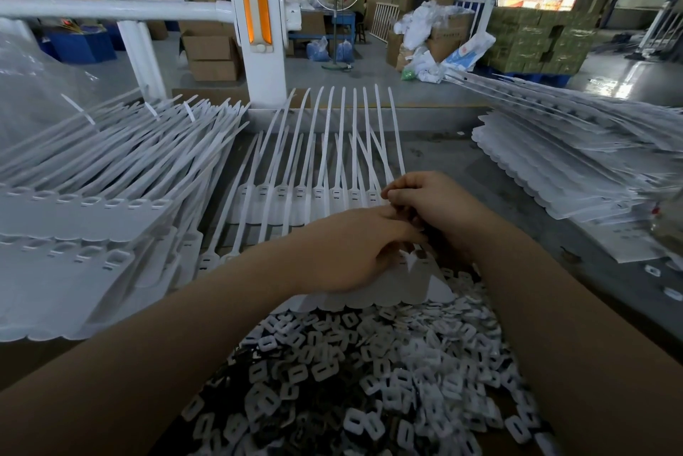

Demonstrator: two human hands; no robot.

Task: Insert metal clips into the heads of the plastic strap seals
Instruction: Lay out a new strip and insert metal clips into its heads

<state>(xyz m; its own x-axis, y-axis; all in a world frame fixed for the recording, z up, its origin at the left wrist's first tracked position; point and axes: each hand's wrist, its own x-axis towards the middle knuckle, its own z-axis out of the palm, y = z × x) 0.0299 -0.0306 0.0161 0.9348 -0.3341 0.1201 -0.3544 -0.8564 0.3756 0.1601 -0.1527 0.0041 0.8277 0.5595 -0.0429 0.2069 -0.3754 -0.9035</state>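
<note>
- Head view: a joined row of strap seals (306, 196) is laid mid-table, tails fanned toward the far edge by the white post (258, 30).
- Right hand (425, 202) is seen curled at the row's right end, fingertips pinched at the last head; a clip is presumably held, but too small to confirm.
- Left hand (354, 252) is laid flat, fingers relaxed, pressing down a seal sheet (406, 293) at the near side.
- Loose clips (351, 374) are heaped at the near edge, just below both hands.
- Seal stacks are piled at the left edge (92, 204) and right edge (573, 167).
- Step judged: clip seating in the rightmost head.
- Next move calls for clip alignment with the slot, then a firm push.
</note>
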